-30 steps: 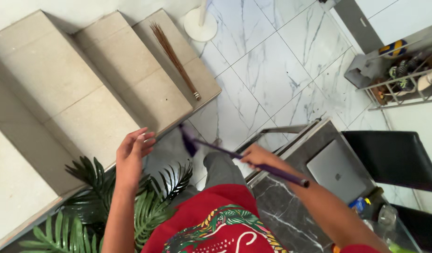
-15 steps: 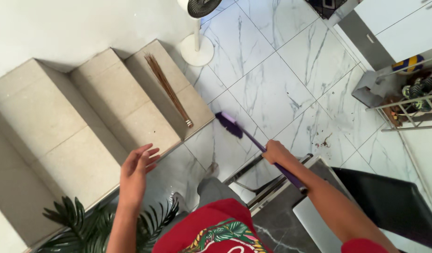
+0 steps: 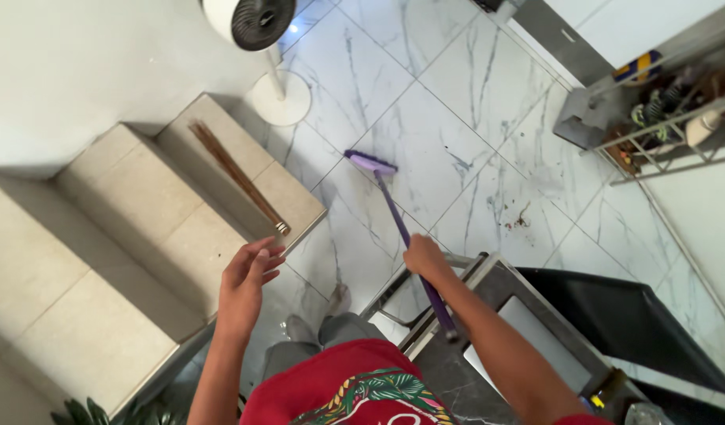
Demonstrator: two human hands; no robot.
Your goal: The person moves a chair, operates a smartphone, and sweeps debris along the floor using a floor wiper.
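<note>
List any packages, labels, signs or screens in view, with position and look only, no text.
Laptop: closed, flat grey rectangle on the dark marble table, just right of the right hand holding the purple broom; no screen showing.
Bottle: at the bottom right table edge, dark with a yellow-blue patch, too small to tell more.
No signs or lit screens visible.
</note>
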